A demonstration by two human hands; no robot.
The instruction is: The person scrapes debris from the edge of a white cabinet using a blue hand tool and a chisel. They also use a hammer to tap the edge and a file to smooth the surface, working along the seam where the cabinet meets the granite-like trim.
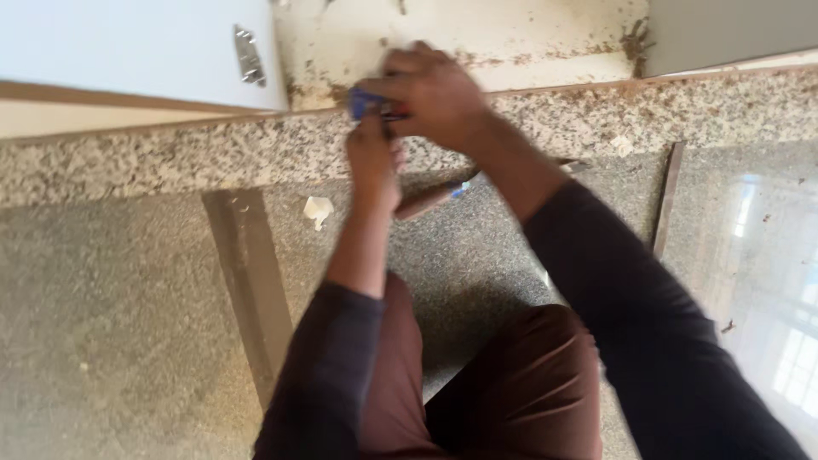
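My right hand [430, 94] grips a small blue and red tool [368, 104] at the foot of a white, stained wall panel [477, 38], just above the speckled granite ledge [170, 158]. My left hand [373, 166] reaches up from below and touches the same tool with its fingertips. Both hands are blurred by motion. Behind my forearms a wooden-handled tool [430, 200] lies on the floor, partly hidden.
A white cabinet door [128, 47] with a metal hinge [248, 55] stands at upper left. A scrap of white paper [318, 209] lies on the grey terrazzo floor [111, 324]. Dark strips [251, 273] divide the floor. My knees in brown trousers [511, 383] fill the bottom.
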